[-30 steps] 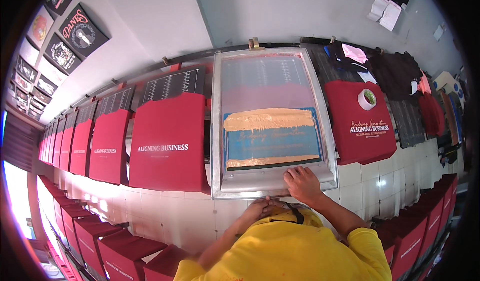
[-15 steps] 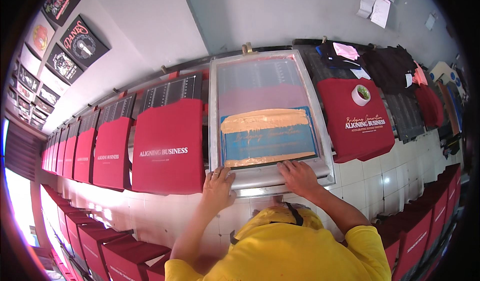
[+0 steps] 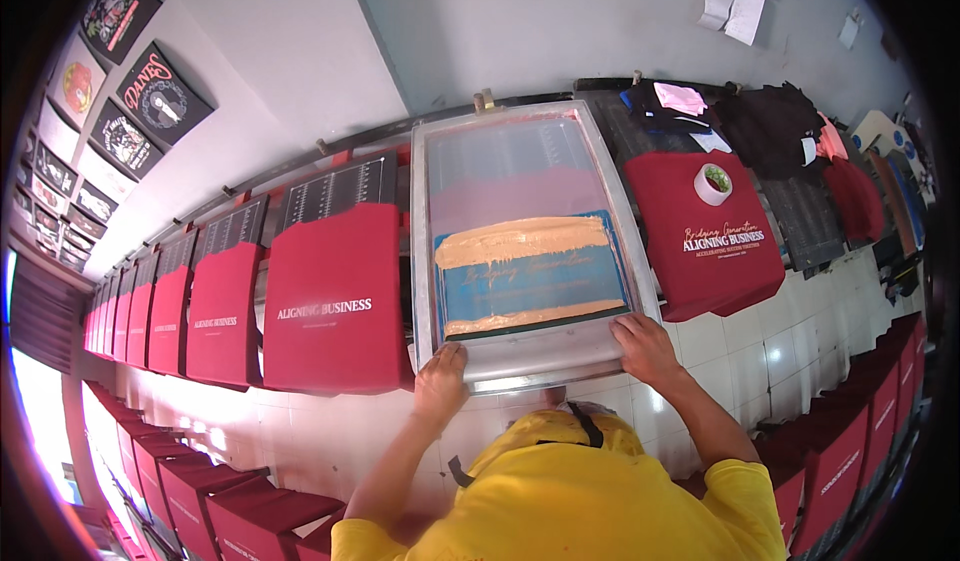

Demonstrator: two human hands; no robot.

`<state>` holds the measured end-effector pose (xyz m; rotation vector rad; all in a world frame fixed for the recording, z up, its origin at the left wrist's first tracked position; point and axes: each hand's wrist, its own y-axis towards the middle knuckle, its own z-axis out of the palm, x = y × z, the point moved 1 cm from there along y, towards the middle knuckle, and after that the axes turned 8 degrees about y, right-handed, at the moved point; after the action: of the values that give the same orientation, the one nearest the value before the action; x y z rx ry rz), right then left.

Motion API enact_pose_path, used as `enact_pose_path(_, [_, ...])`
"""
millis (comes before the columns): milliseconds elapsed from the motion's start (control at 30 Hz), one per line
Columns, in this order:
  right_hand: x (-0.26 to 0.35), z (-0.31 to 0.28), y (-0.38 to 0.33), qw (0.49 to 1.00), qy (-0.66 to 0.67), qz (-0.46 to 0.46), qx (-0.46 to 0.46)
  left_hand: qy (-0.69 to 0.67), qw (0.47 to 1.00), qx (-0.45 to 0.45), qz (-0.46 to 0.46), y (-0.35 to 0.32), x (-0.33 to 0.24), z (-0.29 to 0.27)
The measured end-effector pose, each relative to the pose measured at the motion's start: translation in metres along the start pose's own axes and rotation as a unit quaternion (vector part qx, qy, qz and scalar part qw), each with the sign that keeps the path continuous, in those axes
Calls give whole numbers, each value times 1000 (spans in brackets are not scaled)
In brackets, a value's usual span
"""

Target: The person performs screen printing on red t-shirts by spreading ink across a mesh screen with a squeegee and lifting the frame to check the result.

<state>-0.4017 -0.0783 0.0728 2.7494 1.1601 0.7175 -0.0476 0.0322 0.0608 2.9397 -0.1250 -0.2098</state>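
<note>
A silk-screen frame (image 3: 424,291) with a pale metal rim lies in front of me over a red shirt, which shows through the mesh (image 3: 500,196). On the blue stencil area (image 3: 530,283) sits a thick band of peach-orange ink (image 3: 520,241), and a thinner strip of it runs along the near side. My left hand (image 3: 440,381) is closed on the frame's near left corner. At the near right corner my right hand (image 3: 647,349) has its fingers curled over the rim. A smooth grey band (image 3: 540,349) spans the near end between them.
To the left, printed red shirts (image 3: 330,286) lie on a row of dark boards. On the right, another printed shirt (image 3: 700,261) carries a white roll (image 3: 713,183) with something green inside. Folded dark cloths (image 3: 770,131) lie beyond. More red shirts (image 3: 860,441) line both sides behind me.
My right hand has moved right along the near edge to the frame's corner. My left hand has settled at the left corner, its fingers more curled. The whole view has shifted slightly.
</note>
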Motion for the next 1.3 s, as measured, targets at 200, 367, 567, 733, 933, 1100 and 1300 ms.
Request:
enact_pose_path(200, [11,-14,3,1000,12,20,9,-4,1000,4,4,6,0,-8])
enact_pose_path(367, [5,7,-10,999,-27,-3,-21,-25,1000,-4,16,-9,9,17])
enact_pose_path(567, [-24,17,33,999,-47,-8,-22,-14,999,8,31,43,37,24])
enact_pose_path(733, [-60,14,101,998,-63,-2,-14,-31,999,8,35,114,61,24])
enact_pose_path(933, [-80,-6,152,997,-25,42,64,-28,998,51,18,168,80,10])
enact_pose_path(1100, [-52,-26,118,999,-14,38,23,-28,999,41,8,136,55,-16])
enact_pose_path(1300, [-14,-9,29,1000,-11,9,14,-25,999,42,-2,33,18,-11])
